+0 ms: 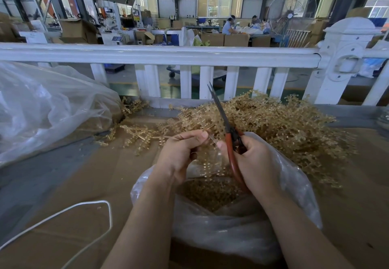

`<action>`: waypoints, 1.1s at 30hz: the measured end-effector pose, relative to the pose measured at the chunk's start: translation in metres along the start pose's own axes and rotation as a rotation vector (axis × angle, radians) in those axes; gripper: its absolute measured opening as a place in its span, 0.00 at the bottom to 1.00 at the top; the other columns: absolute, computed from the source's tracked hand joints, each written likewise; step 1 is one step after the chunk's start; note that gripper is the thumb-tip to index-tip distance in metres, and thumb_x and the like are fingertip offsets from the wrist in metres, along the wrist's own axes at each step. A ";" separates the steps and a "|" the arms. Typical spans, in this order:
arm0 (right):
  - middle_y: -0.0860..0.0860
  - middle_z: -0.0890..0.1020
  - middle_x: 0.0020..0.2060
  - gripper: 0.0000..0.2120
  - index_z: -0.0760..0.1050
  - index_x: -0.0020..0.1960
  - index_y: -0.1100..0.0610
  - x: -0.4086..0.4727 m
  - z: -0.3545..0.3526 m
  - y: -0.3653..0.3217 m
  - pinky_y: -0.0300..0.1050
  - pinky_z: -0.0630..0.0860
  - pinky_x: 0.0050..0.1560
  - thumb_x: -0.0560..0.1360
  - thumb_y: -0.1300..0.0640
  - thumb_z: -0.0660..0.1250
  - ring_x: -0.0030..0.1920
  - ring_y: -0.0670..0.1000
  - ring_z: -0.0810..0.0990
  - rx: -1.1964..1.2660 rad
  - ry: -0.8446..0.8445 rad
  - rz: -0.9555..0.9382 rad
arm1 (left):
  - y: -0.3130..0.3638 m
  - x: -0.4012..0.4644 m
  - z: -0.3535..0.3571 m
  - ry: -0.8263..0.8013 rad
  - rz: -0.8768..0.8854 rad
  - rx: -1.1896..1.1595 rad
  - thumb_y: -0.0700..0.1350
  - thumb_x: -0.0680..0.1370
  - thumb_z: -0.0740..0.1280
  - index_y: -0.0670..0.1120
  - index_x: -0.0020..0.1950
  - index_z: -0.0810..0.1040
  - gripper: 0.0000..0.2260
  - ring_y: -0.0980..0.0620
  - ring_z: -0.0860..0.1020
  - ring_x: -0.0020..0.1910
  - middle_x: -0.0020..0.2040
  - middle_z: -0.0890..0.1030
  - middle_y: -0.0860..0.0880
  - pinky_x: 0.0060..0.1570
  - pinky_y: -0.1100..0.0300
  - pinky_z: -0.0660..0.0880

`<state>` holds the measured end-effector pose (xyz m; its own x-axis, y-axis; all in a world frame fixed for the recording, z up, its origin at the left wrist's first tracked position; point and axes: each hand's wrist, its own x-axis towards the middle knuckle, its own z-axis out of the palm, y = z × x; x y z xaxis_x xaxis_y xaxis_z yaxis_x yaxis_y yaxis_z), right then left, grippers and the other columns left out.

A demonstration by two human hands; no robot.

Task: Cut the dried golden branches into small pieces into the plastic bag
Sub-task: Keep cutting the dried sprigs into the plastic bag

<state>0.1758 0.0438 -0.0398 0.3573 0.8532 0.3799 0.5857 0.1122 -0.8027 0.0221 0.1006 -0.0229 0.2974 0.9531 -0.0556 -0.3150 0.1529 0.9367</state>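
Holding a thin golden sprig [212,140] over the open plastic bag [294,184], the left hand [179,155] pinches its stem while the right hand [255,163] is curled round the red-handled scissors [228,136], blades together and pointing up. The risk, as I judge it, is the blades closing near the left fingertips [203,136], which sit just beside them. Pieces could also spring past the bag's rim onto the counter [73,184]. The uncut golden branches [284,125] lie heaped behind the bag.
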 end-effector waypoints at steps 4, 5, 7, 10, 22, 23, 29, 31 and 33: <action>0.39 0.81 0.27 0.12 0.79 0.39 0.50 0.000 0.001 0.000 0.28 0.67 0.22 0.73 0.42 0.73 0.27 0.38 0.79 0.002 -0.003 0.028 | 0.000 -0.002 0.000 -0.043 0.005 0.046 0.39 0.74 0.72 0.47 0.39 0.86 0.06 0.59 0.73 0.30 0.35 0.83 0.51 0.30 0.68 0.67; 0.37 0.80 0.28 0.12 0.78 0.38 0.49 -0.001 0.002 0.000 0.28 0.67 0.23 0.73 0.42 0.73 0.28 0.38 0.79 -0.001 0.011 0.027 | 0.000 -0.002 0.000 -0.045 0.002 0.047 0.39 0.74 0.72 0.47 0.39 0.86 0.06 0.59 0.73 0.30 0.35 0.83 0.51 0.30 0.68 0.68; 0.35 0.80 0.29 0.12 0.77 0.37 0.49 -0.001 0.002 0.000 0.27 0.68 0.26 0.73 0.44 0.74 0.31 0.36 0.79 -0.004 0.047 0.012 | -0.001 -0.001 0.001 -0.046 -0.007 0.053 0.39 0.75 0.71 0.47 0.40 0.85 0.05 0.58 0.73 0.31 0.36 0.83 0.51 0.30 0.68 0.68; 0.35 0.80 0.30 0.11 0.77 0.36 0.48 -0.002 0.001 -0.001 0.26 0.68 0.27 0.74 0.47 0.74 0.33 0.35 0.79 0.011 0.065 -0.017 | -0.002 -0.001 0.001 -0.063 -0.015 0.084 0.41 0.74 0.72 0.48 0.40 0.86 0.04 0.59 0.73 0.32 0.37 0.83 0.51 0.32 0.66 0.67; 0.39 0.82 0.31 0.07 0.80 0.41 0.50 0.002 0.002 0.005 0.30 0.71 0.27 0.74 0.47 0.73 0.31 0.39 0.80 0.033 -0.026 0.026 | -0.001 -0.001 0.002 -0.065 0.092 0.075 0.42 0.72 0.74 0.49 0.40 0.82 0.03 0.58 0.75 0.32 0.35 0.82 0.52 0.32 0.68 0.72; 0.40 0.82 0.30 0.07 0.80 0.40 0.49 0.002 0.002 0.006 0.31 0.71 0.27 0.74 0.48 0.73 0.32 0.40 0.80 0.026 -0.027 0.023 | 0.000 0.000 0.002 -0.067 0.105 0.095 0.42 0.74 0.74 0.48 0.39 0.82 0.05 0.58 0.75 0.32 0.34 0.81 0.52 0.33 0.68 0.72; 0.37 0.82 0.32 0.07 0.79 0.40 0.46 0.002 0.002 0.005 0.31 0.71 0.27 0.75 0.46 0.72 0.31 0.39 0.80 0.020 -0.023 0.002 | 0.000 0.001 0.001 -0.042 0.068 0.024 0.40 0.71 0.75 0.45 0.37 0.83 0.03 0.55 0.75 0.32 0.32 0.80 0.49 0.34 0.66 0.75; 0.38 0.82 0.31 0.09 0.78 0.38 0.47 0.001 0.001 0.004 0.31 0.71 0.26 0.75 0.45 0.72 0.30 0.39 0.80 0.021 -0.006 -0.002 | -0.001 0.001 0.001 -0.039 0.039 -0.018 0.42 0.67 0.76 0.45 0.37 0.85 0.02 0.56 0.75 0.31 0.32 0.81 0.48 0.34 0.66 0.75; 0.38 0.82 0.31 0.10 0.78 0.38 0.47 0.001 0.001 0.003 0.30 0.70 0.26 0.75 0.45 0.72 0.30 0.39 0.80 0.015 0.006 -0.003 | -0.002 0.002 0.001 -0.030 0.033 -0.028 0.42 0.66 0.76 0.44 0.37 0.85 0.03 0.56 0.75 0.31 0.34 0.81 0.48 0.34 0.66 0.75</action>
<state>0.1769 0.0452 -0.0425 0.3599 0.8500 0.3846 0.5756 0.1221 -0.8086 0.0237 0.1018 -0.0243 0.3134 0.9495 -0.0140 -0.3501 0.1292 0.9278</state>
